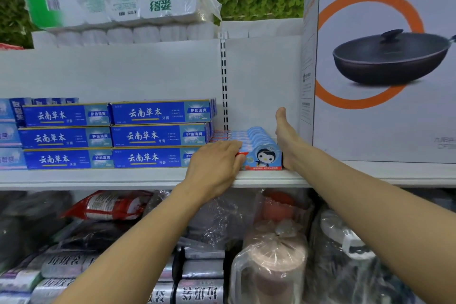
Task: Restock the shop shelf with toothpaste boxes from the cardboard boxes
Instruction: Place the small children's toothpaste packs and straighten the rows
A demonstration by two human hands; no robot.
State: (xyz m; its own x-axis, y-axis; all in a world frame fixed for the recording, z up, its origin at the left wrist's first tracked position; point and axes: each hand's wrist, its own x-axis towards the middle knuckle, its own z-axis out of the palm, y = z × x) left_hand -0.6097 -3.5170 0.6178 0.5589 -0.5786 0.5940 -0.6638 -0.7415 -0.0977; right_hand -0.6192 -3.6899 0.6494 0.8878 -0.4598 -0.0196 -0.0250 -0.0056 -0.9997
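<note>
Left hand [217, 163]: I see it laid flat, fingers spread over the front and top of the penguin boxes [265, 155], pressing, not gripping.
Right hand [286, 138]: open and straight, palm against the row's right end, squaring it.
Penguin boxes: one row on the shelf [148, 176], between the blue boxes [158, 136] and the pan carton [385, 61]; I count about six, uncertain toward the back.
Blue boxes: six fronts showing, two columns of three.
Progress: I judge this row placed and being aligned; cardboard boxes out of view, so what remains I cannot tell.
</note>
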